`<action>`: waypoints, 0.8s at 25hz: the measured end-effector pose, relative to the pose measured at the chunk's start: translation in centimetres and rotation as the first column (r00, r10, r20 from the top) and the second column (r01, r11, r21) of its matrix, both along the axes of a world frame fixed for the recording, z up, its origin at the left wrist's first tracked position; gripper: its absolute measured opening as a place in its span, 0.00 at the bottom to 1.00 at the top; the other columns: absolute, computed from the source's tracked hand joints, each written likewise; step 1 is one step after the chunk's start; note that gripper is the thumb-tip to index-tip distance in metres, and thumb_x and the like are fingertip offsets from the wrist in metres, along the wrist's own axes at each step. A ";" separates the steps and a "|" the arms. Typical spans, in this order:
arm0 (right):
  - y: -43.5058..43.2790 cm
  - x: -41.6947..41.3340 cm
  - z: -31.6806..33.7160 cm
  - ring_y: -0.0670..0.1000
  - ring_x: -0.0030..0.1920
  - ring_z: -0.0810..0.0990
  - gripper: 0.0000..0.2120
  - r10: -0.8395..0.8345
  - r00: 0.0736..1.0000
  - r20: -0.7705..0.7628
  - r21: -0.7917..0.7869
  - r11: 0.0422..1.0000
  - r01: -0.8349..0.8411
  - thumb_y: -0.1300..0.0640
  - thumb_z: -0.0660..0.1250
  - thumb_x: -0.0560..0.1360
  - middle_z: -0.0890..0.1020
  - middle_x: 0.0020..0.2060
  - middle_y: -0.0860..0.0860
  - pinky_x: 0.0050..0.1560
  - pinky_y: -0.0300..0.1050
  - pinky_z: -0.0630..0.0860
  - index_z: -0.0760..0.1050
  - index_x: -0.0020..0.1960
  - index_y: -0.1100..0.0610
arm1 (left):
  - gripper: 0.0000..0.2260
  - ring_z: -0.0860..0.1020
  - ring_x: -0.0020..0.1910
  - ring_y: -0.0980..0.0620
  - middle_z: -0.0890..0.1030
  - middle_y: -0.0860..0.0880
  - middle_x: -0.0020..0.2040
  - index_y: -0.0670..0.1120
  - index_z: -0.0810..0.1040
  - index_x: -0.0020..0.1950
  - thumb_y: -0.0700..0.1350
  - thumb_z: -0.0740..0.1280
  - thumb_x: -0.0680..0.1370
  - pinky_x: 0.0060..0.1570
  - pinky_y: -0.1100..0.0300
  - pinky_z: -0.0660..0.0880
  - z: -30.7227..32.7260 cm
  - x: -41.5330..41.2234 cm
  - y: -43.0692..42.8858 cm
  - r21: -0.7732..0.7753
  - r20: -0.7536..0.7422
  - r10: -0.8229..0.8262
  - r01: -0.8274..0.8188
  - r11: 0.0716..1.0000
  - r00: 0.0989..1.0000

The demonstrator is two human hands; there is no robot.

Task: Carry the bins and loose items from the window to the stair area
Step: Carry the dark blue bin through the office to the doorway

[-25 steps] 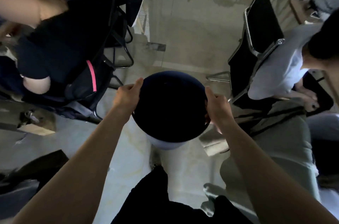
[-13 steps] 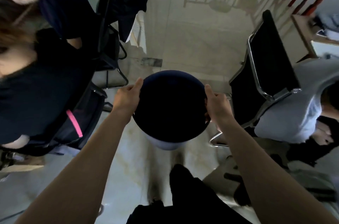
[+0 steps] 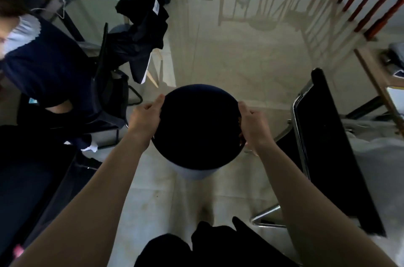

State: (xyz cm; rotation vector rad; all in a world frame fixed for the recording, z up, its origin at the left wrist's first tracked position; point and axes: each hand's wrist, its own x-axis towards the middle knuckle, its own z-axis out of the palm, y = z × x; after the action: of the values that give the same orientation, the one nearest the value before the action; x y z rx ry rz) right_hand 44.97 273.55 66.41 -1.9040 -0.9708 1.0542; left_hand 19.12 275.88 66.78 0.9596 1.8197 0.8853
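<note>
We carry a round dark bin (image 3: 197, 127) out in front of us at about waist level, clear of the floor (image 3: 240, 65). Its mouth faces up and the inside is too dark to show any contents. A paler lower wall shows beneath the rim on the near side.

Left hand (image 3: 145, 117) is closed over the left rim, thumb lying along the top edge. Right hand (image 3: 253, 127) is closed over the right rim, fingers curled down the outside. Both hands hold the bin at opposite sides, so the load looks balanced.

The way ahead is a narrow lane. On our left sits a person in a dark top (image 3: 43, 65), next to a chair draped with dark clothing (image 3: 140, 33). On our right a black chair (image 3: 328, 146) with a chrome frame stands close to the bin, its back nearly level with our right hand. Red railing (image 3: 367, 0) shows at upper right beyond open floor, which we judge to be the stair area.

To do this step well, we judge:
- keep the bin level and both grips firm on the rim;
- steer down the middle of the gap, minding the chrome chair frame by the right elbow;
- look over the bin, since it hides the floor just ahead of our feet;
- head for the open floor towards the railing.
</note>
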 end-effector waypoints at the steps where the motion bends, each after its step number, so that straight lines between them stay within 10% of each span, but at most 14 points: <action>1: 2.1 0.4 0.0 0.50 0.21 0.73 0.28 0.010 1.000 0.010 0.010 1.000 -0.010 0.39 0.60 0.81 0.72 0.22 0.48 0.29 0.43 0.69 0.68 0.26 0.53 | 0.27 0.69 0.29 0.49 0.70 0.50 0.28 0.49 0.70 0.28 0.65 0.66 0.78 0.38 0.54 0.67 0.0 0.3 2.0 0.004 -0.007 0.003 -0.003 1.000 1.000; 20: 43.2 3.4 1.3 0.51 0.20 0.73 0.27 -0.077 0.995 0.058 -0.008 0.997 0.078 0.40 0.61 0.81 0.73 0.23 0.50 0.26 0.42 0.69 0.69 0.28 0.54 | 0.21 0.67 0.23 0.53 0.71 0.52 0.26 0.48 0.73 0.34 0.60 0.69 0.79 0.28 0.59 0.64 -0.6 3.3 46.4 -0.016 0.236 -0.074 0.080 0.997 0.969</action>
State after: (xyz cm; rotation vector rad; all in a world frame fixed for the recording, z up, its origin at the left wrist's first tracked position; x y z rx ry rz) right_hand 48.34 316.71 67.74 -1.9742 -0.9175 0.9657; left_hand 22.40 322.32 66.18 0.8643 1.5781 0.8862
